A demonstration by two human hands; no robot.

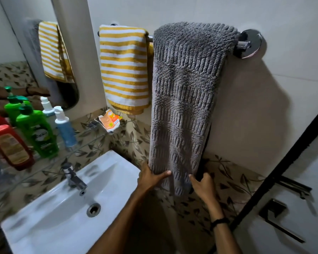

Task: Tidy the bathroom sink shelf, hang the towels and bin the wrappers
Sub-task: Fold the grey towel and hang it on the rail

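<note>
Closest in, both hands are on the bottom end of the grey towel. The left hand grips its lower left edge, thumb across the front and fingers tucked behind. The right hand is curled round the lower right edge, with a black band on that wrist. Down on the left is the white sink, with a drain hole in the basin and a chrome tap at the back rim. Above the sink, the glass shelf has three bottles standing upright towards its left end: a red bottle, a green pump bottle and a small blue spray bottle. A crumpled orange wrapper sits alone at the shelf's right end. Further back, the grey towel is folded over the right half of the chrome towel rail, with its long side hanging straight down to the hands. The yellow striped towel hangs off the left half of the rail, also long side down, its right edge just beside the grey one.
</note>
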